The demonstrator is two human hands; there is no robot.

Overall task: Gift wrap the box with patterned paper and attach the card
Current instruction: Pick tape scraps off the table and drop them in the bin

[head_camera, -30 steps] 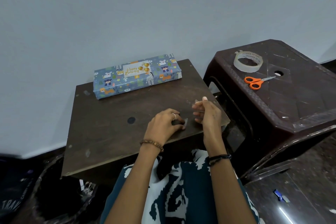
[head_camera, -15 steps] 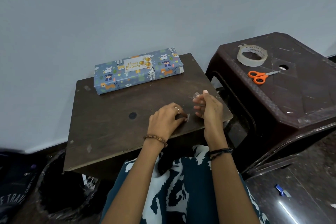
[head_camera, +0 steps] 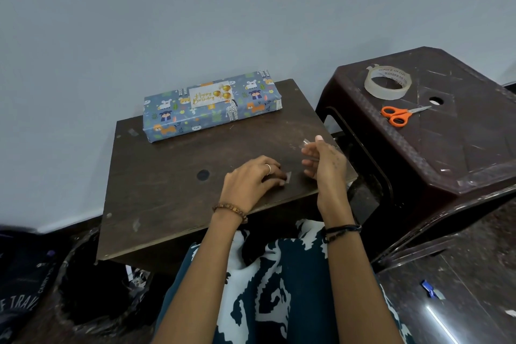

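Pinching a clear tape strip point(head_camera: 307, 145) in the right hand point(head_camera: 324, 162), while the left hand point(head_camera: 251, 181) fingers curl onto another small tape piece point(head_camera: 288, 177) on the counter point(head_camera: 167, 190). Wrapped box point(head_camera: 212, 106) with card point(head_camera: 210, 95) sits at the far edge. Risk: the strip could fold onto itself or stick to fingers, so the card ends up loose.

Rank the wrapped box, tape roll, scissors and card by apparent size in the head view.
1. wrapped box
2. tape roll, scissors: similar extent, order unsure
3. card: close behind
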